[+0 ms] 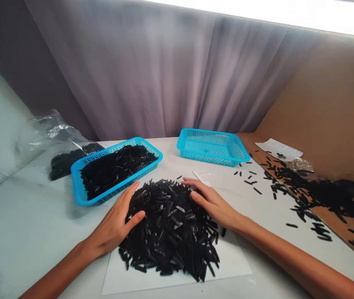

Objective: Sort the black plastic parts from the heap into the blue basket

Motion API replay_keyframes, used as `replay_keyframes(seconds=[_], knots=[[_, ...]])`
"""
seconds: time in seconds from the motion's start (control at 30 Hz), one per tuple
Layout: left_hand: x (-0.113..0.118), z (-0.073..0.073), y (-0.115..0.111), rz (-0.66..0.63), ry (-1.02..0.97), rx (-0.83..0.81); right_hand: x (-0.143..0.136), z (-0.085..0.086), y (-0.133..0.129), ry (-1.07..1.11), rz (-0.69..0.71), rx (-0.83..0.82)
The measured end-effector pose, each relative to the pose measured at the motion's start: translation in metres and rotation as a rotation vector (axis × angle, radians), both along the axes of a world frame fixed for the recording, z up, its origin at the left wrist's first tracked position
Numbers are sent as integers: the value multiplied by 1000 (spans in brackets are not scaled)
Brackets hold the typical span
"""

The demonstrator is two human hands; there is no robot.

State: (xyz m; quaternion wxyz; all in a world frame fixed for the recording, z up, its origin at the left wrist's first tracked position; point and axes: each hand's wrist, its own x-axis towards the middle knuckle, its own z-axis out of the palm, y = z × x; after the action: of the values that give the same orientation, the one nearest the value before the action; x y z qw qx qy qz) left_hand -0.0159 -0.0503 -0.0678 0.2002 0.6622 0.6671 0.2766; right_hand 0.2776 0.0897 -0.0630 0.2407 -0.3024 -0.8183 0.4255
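A heap of small black strips (167, 228) lies on a white sheet (127, 282) in front of me; their exact kind I cannot make out. My left hand (117, 220) rests against the heap's left side, thumb spread away from the fingers. On the opposite side my right hand (211, 201) touches the upper right of the heap, fingers stretched out. Neither hand grips anything. Just beyond my left hand stands a blue plastic basket (80, 195) filled with similar black strips.
A second blue basket (214, 160), with nothing seen in it, stands at the back. Behind the full basket lies a clear plastic bag (61, 133) with black pieces. At right, loose black strips (304, 207) scatter over table and brown board (329, 228), near a paper (278, 147).
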Motion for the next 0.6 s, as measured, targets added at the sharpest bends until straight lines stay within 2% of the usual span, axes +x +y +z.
replay_keyframes(seconds=[0.1, 0.27, 0.4, 0.47, 0.6], knots=[[5, -1, 8, 22, -36, -65, -2, 1, 6, -11, 11, -3], [8, -1, 18, -9, -5, -66, -3, -4, 16, -65, -89, -80], [6, 2, 16, -56, 23, -88, -12, -8, 27, -98, 9, -84], [6, 3, 16, -50, 19, -90, -19, -9, 31, -77, 15, -79], [3, 2, 27, -62, 11, -84, -32, -3, 25, -20, 71, -100]])
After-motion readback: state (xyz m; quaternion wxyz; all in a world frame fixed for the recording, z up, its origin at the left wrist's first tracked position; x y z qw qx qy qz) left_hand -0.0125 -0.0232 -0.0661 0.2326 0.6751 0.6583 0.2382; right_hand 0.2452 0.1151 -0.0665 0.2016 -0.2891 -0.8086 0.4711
